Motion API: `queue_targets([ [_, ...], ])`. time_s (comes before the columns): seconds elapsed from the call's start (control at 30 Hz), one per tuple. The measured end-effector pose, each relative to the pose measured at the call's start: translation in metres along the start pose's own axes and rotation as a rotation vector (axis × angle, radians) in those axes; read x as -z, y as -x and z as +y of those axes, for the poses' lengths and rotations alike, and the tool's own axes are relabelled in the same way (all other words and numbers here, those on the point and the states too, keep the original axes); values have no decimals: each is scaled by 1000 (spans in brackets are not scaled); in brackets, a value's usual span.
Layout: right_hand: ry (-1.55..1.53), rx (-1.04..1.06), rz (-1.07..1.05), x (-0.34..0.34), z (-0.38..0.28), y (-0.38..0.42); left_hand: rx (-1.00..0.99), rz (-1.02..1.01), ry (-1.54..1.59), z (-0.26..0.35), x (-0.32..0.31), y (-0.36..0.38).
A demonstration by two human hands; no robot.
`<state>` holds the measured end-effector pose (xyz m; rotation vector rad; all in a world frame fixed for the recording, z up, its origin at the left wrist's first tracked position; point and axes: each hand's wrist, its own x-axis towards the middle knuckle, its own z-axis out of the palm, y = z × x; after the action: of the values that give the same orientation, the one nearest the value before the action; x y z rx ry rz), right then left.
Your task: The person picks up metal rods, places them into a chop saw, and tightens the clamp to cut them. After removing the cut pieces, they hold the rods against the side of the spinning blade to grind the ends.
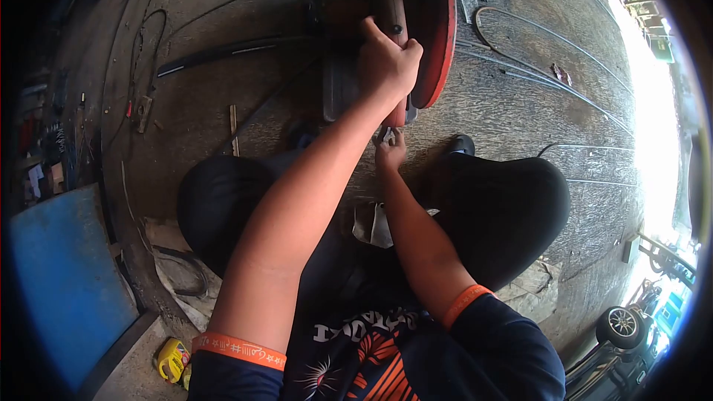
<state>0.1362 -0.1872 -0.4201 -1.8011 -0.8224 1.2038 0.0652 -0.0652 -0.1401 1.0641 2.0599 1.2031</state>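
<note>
Saw: chop saw (386,22) on the far floor, rusty brown metal body, round red blade guard (434,26) on edge, long axis running near to far.
Left hand (386,63): fingers clenched over the saw's handle.
Right hand (389,152): fingers pinching a small piece, just below the saw's base.
Floor (520,104): rough grey concrete, wires across.

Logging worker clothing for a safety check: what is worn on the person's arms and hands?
Both hands, left hand and right hand, are bare, without gloves. The forearms are uncovered. Short dark navy sleeves end in orange cuff bands with pale markings; the right band looks plain.
</note>
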Motion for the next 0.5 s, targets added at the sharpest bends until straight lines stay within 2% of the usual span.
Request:
queue_targets([
  [0.07,-103,-79,-170,10,-21,7,14,-4,4,0,-1,0],
  [0.1,-103,-80,-170,12,-23,5,13,-4,14,0,0,1],
  [0.13,-593,-497,-199,14,-25,3,11,-3,25,1,1,1],
  [0.2,-1079,-915,-218,11,-27,0,11,-2,17,3,2,2],
  [0.3,-191,-425,-12,2,-34,3,13,-8,27,3,2,2],
  [0.33,-190,-423,-12,2,-36,6,12,-11,42,3,2,1],
  [0.4,-249,-80,-108,3,-40,14,7,-4,45,0,0,0],
  [0.43,-250,-83,-108,2,-36,10,0,0,45,-1,-1,0],
  [0.5,-1104,-682,-110,-1,-31,-3,13,-5,30,3,2,2],
])
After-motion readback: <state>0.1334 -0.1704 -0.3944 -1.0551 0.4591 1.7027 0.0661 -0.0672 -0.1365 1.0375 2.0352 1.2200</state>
